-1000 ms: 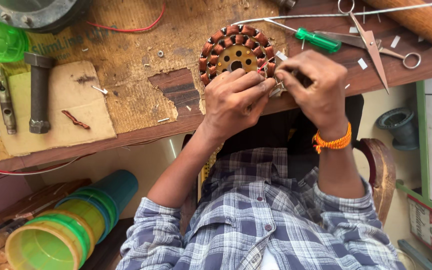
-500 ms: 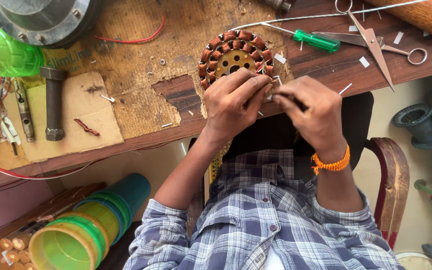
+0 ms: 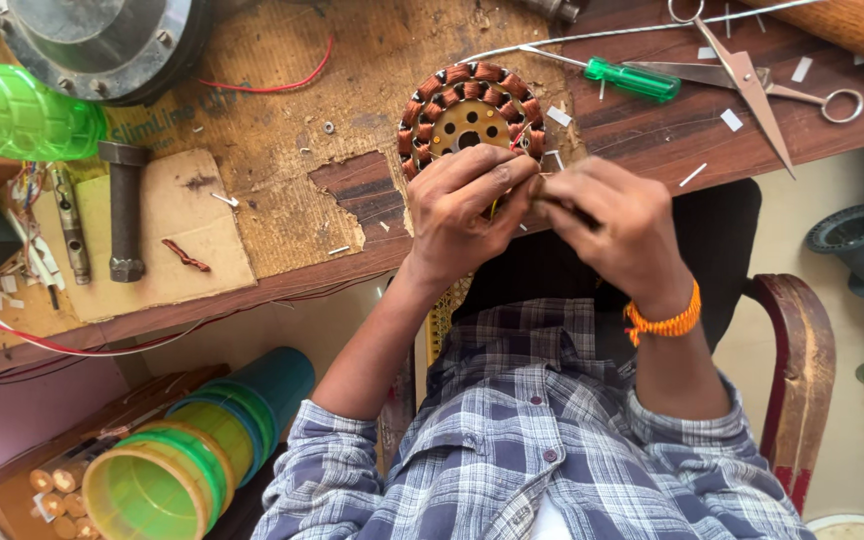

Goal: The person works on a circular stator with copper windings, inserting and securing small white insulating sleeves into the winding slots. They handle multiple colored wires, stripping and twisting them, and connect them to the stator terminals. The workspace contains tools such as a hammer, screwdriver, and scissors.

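Scissors (image 3: 752,75); green screwdriver (image 3: 632,78); green bottle (image 3: 12,112); steel bolt (image 3: 124,210); red wire (image 3: 272,82); stacked plastic cups (image 3: 202,440); wooden chair arm (image 3: 802,380).

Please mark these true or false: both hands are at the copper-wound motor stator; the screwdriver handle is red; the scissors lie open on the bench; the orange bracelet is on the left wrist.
1. Both hands, left hand and right hand, are at the near edge of the stator: true.
2. The screwdriver handle is red: false, it is green.
3. The scissors lie open on the bench: true.
4. The orange bracelet is on the left wrist: false, it is on the right.
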{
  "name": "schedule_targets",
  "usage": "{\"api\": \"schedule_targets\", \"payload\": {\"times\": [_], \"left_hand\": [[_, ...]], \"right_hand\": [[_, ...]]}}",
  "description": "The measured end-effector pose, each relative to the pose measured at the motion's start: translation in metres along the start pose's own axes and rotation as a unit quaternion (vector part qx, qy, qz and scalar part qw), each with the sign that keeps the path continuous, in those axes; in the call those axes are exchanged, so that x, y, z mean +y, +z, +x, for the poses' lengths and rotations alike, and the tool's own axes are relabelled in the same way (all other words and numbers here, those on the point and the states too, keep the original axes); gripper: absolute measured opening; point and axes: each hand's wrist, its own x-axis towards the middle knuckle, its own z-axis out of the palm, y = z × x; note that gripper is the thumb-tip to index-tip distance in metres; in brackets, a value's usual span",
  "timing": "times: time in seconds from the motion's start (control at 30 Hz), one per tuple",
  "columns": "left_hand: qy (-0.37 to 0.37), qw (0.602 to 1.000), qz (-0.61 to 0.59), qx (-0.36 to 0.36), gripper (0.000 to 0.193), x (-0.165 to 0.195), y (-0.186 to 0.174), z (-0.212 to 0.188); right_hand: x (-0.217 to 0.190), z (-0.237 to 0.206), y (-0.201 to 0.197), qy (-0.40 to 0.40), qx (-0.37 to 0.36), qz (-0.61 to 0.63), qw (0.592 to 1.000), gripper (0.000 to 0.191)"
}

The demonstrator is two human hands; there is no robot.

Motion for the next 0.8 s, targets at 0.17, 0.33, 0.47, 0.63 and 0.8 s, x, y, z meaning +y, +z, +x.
{"api": "schedule_targets", "payload": {"times": [0.17,0.33,0.47,0.63,0.8], "left_hand": [[0.031,0.999,0.03,-0.029,0.019,0.002,-0.001,-0.001],[0.027,0.999,0.023,-0.005,0.02,0.003,0.0,0.001],[0.006,1.0,0.017,0.003,0.02,0.004,0.0,-0.001],[0.035,0.999,0.028,-0.014,0.021,0.004,-0.002,0.0],[0.028,1.0,0.005,-0.006,0.022,0.004,-0.003,0.004]], "right_hand": [[0.009,0.004,-0.007,-0.035,0.047,-0.049,0.997,0.01],[0.015,0.014,0.003,0.017,0.045,-0.01,0.999,0.009],[0.0,-0.004,0.004,0.016,0.028,0.006,0.999,0.01],[0.013,0.0,-0.006,-0.023,0.037,-0.017,0.999,0.01],[0.02,0.014,0.007,-0.035,0.046,-0.027,0.998,0.007]]}}
